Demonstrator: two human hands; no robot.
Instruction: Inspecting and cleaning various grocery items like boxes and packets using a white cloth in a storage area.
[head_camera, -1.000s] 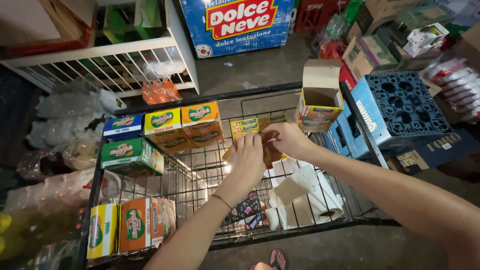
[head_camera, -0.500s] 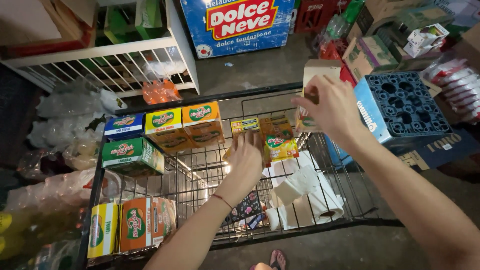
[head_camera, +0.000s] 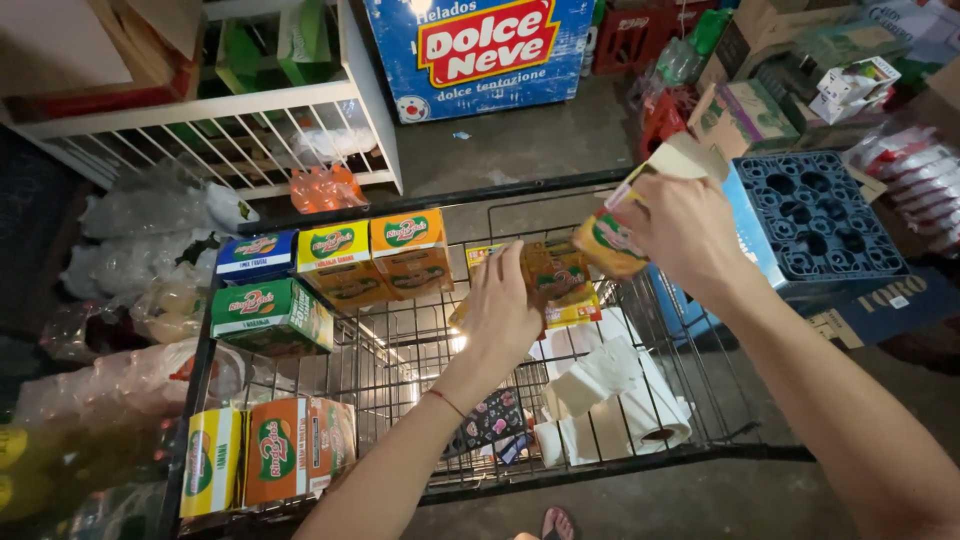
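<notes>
My left hand (head_camera: 503, 312) rests on a stack of orange and yellow sachets (head_camera: 558, 277) lying in the wire cart (head_camera: 400, 360). My right hand (head_camera: 685, 232) is raised over the cart's far right corner, holding a bunch of orange sachets (head_camera: 611, 243) just pulled out of a small open cardboard box (head_camera: 683, 160), which sits behind the hand on the cart's rim.
Coloured drink-mix boxes (head_camera: 335, 262) line the cart's far and left sides, with more (head_camera: 265, 455) at the near left. Torn white packaging (head_camera: 610, 395) lies in the cart. A blue plastic crate (head_camera: 815, 215) stands to the right, a white wire rack (head_camera: 220, 130) and bagged bottles to the left.
My right hand left the sachet stack, reached up to the small box at the cart's corner and now draws out a bunch of sachets. My left hand stayed on the stack.
</notes>
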